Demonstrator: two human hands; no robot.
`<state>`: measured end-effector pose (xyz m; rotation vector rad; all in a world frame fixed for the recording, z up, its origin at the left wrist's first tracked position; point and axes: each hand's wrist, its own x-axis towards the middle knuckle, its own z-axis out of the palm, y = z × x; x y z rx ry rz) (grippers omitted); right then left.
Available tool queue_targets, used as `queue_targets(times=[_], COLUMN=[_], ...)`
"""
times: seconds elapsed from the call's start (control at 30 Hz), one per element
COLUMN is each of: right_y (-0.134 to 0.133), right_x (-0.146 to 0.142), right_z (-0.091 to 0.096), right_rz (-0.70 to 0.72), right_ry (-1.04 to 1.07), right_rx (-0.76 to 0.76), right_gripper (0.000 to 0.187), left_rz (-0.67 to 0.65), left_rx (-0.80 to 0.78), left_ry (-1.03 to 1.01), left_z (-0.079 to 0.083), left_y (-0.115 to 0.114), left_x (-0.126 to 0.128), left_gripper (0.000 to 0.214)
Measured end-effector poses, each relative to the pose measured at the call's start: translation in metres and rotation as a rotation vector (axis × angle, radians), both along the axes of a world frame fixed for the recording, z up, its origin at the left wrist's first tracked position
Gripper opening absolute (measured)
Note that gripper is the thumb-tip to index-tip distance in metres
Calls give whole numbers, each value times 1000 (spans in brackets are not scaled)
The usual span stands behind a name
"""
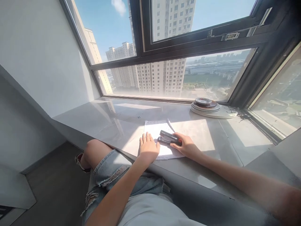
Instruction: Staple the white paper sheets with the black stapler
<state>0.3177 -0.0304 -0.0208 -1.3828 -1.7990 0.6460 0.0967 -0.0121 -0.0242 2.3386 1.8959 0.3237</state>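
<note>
A black stapler (167, 138) lies over a stack of white paper (166, 153) on the window ledge, its jaws apart and pointing left. My right hand (185, 145) is closed around the stapler's rear end, thumb on the near side. Flat on the paper's left edge rests my left hand (149, 147), fingers stretched out and holding nothing. Its thumb is close to the stapler's front; whether they touch I cannot tell. A thin dark strip, perhaps a pen or a folded page edge, shows at the paper's far right corner.
A pile of round plates or mats (205, 106) stands at the back right of the pale ledge (202, 131), by the window frame (164, 56). The ledge's front edge runs just above my legs (110, 163). A wall (42, 56) rises on the left.
</note>
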Motion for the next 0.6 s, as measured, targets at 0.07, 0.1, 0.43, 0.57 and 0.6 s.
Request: queue_targets(times=[0.07, 0.1, 0.43, 0.57, 0.6], right_y=[5, 7, 29, 30, 29], right_x=[3, 4, 15, 21, 21], right_z=[-1, -1, -9, -1, 2], right_rz=[-21, -48, 86, 187, 213], right_ry=[65, 112, 336, 343, 396], right_rx=[-21, -16, -53, -78, -85], right_gripper=[30, 31, 44, 39, 34], left_rz=[25, 36, 30, 52, 68], left_rx=[12, 3, 3, 75, 102], left_ry=[13, 22, 64, 72, 77], left_z=[1, 2, 11, 11, 11], left_y=[4, 5, 9, 6, 5], left_x=[1, 2, 3, -3, -3], left_gripper=[69, 67, 62, 58, 56])
